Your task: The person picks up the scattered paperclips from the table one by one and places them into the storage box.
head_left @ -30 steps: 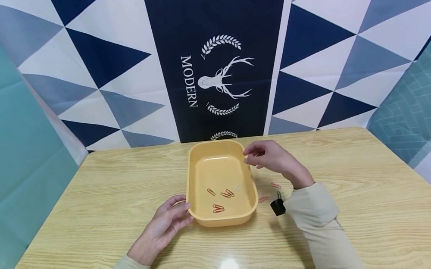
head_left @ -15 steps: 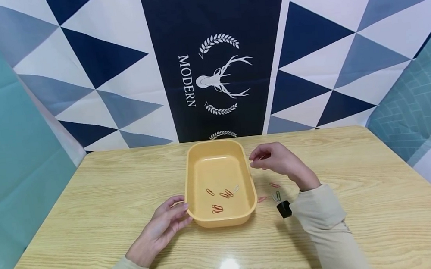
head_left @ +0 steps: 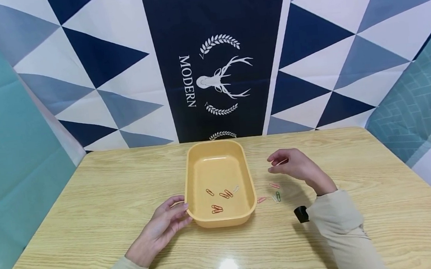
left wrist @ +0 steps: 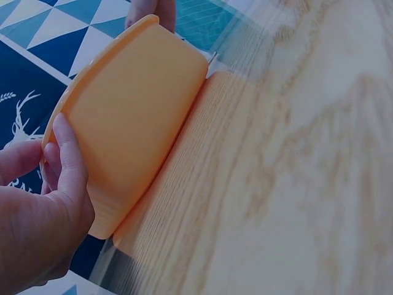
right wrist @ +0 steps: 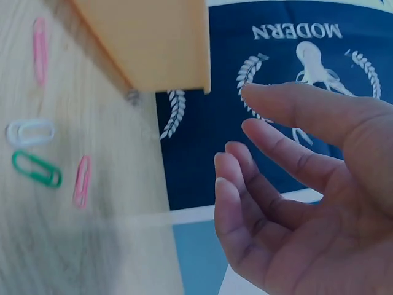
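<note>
A yellow plastic tray (head_left: 224, 222) stands on the table with several red paper clips (head_left: 217, 209) and a white paper clip (head_left: 236, 188) on its floor. At its near left corner my left hand (head_left: 160, 231) grips the rim, thumb on one side and fingers against the outer wall (left wrist: 135, 104). My right hand (head_left: 298, 166) hovers to the right of the tray, fingers loosely bent and nothing between them. Below it on the table lie a green paper clip (right wrist: 37, 169), a white paper clip (right wrist: 29, 132) and two pink paper clips (right wrist: 81, 181).
The wooden table (head_left: 118, 178) reaches back to a patterned cloth (head_left: 209, 31) that hangs behind it. Teal cloth (head_left: 16, 171) hangs at the left side. Black wrist cameras show at the cuffs, one of them (head_left: 301, 214) close to the loose clips.
My right hand has moved away from the tray's right rim, rightward and slightly toward me, uncovering the loose clips. My left hand keeps its place on the rim.
</note>
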The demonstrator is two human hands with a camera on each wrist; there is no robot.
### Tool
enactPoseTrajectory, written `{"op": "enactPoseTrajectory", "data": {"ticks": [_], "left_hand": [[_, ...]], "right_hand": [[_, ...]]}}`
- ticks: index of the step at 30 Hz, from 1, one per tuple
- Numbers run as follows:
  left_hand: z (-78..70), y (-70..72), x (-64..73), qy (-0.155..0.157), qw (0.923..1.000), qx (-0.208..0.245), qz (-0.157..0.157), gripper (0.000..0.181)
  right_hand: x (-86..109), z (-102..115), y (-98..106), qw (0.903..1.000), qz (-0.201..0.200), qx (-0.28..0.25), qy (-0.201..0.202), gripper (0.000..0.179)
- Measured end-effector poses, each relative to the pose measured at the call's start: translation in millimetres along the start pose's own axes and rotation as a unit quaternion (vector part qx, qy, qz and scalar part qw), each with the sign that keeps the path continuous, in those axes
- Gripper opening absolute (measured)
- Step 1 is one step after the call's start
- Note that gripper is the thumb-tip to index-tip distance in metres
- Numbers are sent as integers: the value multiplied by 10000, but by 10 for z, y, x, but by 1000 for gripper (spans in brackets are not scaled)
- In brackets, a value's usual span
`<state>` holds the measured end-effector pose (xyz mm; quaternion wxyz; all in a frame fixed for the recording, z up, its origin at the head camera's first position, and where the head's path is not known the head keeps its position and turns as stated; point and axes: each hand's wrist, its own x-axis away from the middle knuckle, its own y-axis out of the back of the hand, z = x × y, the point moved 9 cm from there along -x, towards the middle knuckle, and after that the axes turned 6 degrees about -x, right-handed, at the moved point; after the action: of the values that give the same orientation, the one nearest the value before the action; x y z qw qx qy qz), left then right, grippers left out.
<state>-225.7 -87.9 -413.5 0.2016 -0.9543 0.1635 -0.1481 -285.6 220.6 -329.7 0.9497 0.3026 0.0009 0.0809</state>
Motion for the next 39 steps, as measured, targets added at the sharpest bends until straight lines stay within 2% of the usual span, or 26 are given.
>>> {"op": "enactPoseTrajectory", "data": {"ticks": [8,15,25,30,34,39], "left_hand": [[4,3,-5,8,10000,-35,-45,30],[-19,17,11,9,9999,-87,-52,33],[-8,24,2,83,9999,-109,-88,35],[-2,40,5,134,9996,-188,-170,43],[-4,44,4,129,9996,-172,-206,41],[-1,42,9,136,9997,-128,-185,40]], "right_hand": [[8,-218,11,9994,1,-106,-328,42],[-31,-396,-64,9979,41,99,-638,38],[-78,-521,-126,9959,94,567,-703,27],[-88,-543,-141,9954,126,544,-784,28],[-96,-553,-158,9952,215,506,-806,31],[-112,-571,-167,9945,234,641,-795,27]]}}
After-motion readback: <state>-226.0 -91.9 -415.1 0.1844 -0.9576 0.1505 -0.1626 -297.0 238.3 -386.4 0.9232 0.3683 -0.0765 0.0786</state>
